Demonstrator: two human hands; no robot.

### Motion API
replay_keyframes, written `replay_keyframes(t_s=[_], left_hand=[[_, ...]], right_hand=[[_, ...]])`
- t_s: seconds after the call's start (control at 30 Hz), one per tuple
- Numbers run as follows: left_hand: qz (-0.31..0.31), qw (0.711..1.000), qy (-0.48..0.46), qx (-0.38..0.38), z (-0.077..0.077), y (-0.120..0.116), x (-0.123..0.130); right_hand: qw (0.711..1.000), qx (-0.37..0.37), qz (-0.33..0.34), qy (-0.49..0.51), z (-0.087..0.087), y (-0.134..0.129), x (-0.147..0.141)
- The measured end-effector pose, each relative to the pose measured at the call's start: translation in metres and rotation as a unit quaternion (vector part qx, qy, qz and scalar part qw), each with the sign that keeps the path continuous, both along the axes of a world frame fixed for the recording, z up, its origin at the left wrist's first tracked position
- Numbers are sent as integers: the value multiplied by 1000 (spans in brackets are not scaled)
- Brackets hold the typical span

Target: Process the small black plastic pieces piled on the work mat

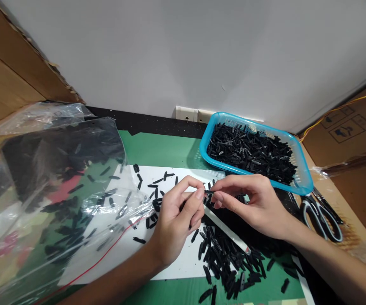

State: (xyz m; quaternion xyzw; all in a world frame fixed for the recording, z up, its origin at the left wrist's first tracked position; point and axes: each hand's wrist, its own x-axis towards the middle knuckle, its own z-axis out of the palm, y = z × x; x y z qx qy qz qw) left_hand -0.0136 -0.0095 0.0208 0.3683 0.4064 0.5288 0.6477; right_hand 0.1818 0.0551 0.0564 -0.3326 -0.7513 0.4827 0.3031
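Between the fingertips of both hands is a small black strip-like piece [208,192], too small to make out its exact kind. My left hand [183,216] pinches one end of it, fingers curled; something dark also shows under those fingers. My right hand [253,203] pinches the other end with thumb and forefinger. Below the hands lies a heap of similar black pieces [230,262], with a pale flat strip [227,231] across it. More pieces are scattered over the white sheet [170,262] to the left.
A blue plastic basket [306,169] full of black pieces stands behind my right hand. Scissors [321,220] lie to its right. A clear zip bag [75,212] with black pieces covers the left side. Cardboard boxes [354,131] flank the table; a wall [202,55] rises behind.
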Motion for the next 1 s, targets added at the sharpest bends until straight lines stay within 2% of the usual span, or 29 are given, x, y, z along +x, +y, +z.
replay_keyframes(t_s=[0.23,0.47,0.67,1.0], left_hand=[[4,1000,20,5,-2,1,1],[3,995,90,30,-4,-2,1],[9,995,96,33,-4,-5,1],[-1,998,52,28,-4,-4,2]], right_hand=[[1000,11,0,-14,3,-1,-1],[999,-9,28,-37,4,-1,-2],[1000,-16,17,-17,5,-2,-4],[997,66,-25,25,-3,-4,-1]])
